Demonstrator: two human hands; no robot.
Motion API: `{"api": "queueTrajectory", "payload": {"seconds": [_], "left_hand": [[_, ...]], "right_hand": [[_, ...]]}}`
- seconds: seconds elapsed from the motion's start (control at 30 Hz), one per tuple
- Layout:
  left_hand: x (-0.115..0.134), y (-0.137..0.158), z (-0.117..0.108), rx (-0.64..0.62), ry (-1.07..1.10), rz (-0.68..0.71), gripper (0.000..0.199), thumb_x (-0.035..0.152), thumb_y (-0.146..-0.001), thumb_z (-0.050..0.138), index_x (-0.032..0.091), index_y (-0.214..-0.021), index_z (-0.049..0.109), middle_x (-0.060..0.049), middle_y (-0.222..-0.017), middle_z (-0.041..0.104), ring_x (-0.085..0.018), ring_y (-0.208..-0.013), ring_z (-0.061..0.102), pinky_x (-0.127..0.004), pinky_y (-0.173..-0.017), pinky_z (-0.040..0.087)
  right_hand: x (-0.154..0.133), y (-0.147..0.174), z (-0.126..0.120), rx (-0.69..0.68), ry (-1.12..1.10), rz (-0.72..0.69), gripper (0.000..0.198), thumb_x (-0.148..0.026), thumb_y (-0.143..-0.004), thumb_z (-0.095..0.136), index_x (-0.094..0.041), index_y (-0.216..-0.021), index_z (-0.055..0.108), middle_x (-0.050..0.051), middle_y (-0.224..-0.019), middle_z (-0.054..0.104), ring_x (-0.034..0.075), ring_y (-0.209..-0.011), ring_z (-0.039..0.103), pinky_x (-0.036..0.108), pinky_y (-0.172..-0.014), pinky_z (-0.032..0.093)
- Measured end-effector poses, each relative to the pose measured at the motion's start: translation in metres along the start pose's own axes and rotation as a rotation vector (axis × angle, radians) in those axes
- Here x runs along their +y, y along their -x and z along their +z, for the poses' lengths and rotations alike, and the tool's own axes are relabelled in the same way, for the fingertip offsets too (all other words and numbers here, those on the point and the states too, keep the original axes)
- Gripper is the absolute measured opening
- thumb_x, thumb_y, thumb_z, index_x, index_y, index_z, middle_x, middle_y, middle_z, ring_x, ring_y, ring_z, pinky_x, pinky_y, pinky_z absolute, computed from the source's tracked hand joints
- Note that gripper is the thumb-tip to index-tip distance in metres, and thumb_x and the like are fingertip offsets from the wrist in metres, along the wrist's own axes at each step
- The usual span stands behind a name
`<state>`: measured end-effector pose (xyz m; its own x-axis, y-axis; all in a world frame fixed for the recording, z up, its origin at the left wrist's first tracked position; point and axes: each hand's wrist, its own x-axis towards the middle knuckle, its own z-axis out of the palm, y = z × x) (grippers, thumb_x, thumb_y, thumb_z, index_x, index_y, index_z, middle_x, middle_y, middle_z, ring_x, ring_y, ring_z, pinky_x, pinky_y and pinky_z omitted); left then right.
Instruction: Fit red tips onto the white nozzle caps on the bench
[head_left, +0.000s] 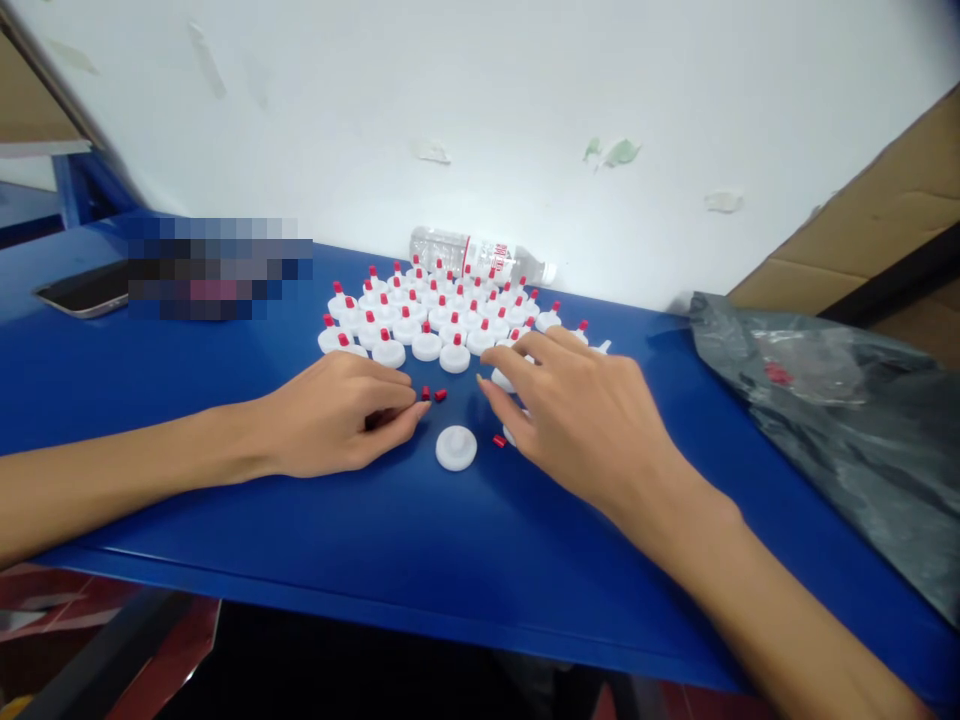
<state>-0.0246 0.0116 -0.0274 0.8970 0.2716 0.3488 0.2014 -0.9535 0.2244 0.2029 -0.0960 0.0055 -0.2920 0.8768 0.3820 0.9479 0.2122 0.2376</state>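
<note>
My left hand [349, 415] rests on the blue table with its fingers curled in; whether anything is inside them is hidden. Just past its thumb tip are two small red caps [440, 395]. My right hand [577, 400] hovers over the right side, thumb and fingers apart, with no object visible between them. Partly beneath it are white round lids [504, 380] and another red cap [499, 441]. Between my hands a white lid [456, 448] lies by itself. Beyond them stand many white nozzle lids [454, 356], most tipped with red caps.
A clear plastic bottle [480, 255] lies on its side against the white wall. On the left is a phone [82, 290] beside a blurred-out area. A grey plastic bag [847, 430] covers the right side, with a clear bag [814, 365] holding red pieces on it. Cardboard [870, 215] stands behind.
</note>
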Motion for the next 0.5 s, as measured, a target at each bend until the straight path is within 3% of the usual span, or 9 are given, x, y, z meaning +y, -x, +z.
{"api": "queueTrajectory", "payload": {"seconds": [0.3,0.5], "left_hand": [[-0.0004,0.0014,0.0011,0.02,-0.006,0.009,0.045,0.022,-0.103,0.05,0.019,-0.058,0.047,0.003,-0.052,0.045,-0.01,-0.048,0.041,-0.03,-0.052,0.031],[-0.0018,0.0023,0.0016,0.051,-0.016,0.015,0.048,0.022,-0.103,0.05,0.019,-0.056,0.047,0.004,-0.049,0.042,-0.01,-0.044,0.038,-0.03,-0.051,0.03]], "right_hand": [[0.0032,-0.0007,0.001,-0.005,0.025,0.056,0.025,-0.029,-0.105,0.05,-0.021,-0.115,0.071,0.009,-0.119,0.072,0.022,-0.104,0.063,0.032,-0.054,0.028],[0.0043,-0.001,0.0021,-0.021,0.065,0.101,0.026,-0.029,-0.104,0.049,-0.02,-0.108,0.074,0.01,-0.102,0.076,0.023,-0.096,0.065,0.032,-0.054,0.028]]}}
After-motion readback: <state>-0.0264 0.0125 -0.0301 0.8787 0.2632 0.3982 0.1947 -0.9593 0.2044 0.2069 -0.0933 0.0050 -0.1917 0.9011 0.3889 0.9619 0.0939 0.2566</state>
